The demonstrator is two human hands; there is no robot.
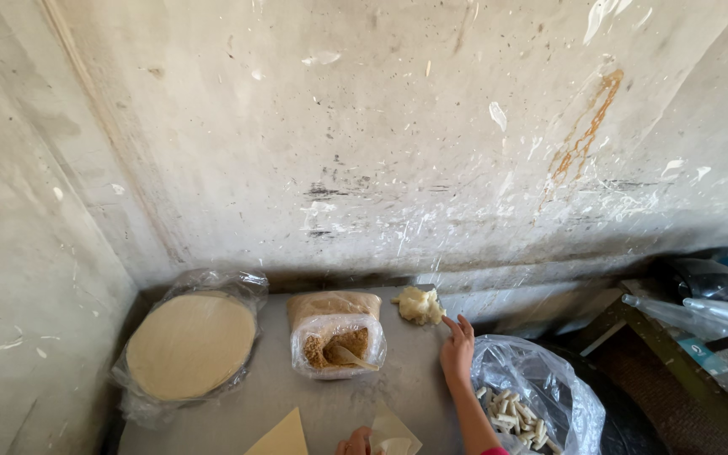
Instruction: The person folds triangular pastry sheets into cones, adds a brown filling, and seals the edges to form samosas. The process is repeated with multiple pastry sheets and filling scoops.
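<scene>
My right hand (457,347) reaches forward over the grey table (419,379), fingers apart, fingertips just short of a pale yellow lump of dough (419,305) near the wall. It holds nothing. My left hand (355,441) shows only partly at the bottom edge, its fingers against a folded pale pastry sheet (393,430); its grip on the sheet is hidden. Another triangular pastry sheet (282,436) lies to the left of it.
A round stack of pale wrappers (190,344) sits in clear plastic at the left. An open bag of brown crumbly filling (336,345) with a spoon stands mid-table. At the right, a clear bag (541,396) holds several white rolled sticks. Stained concrete walls close in behind and at the left.
</scene>
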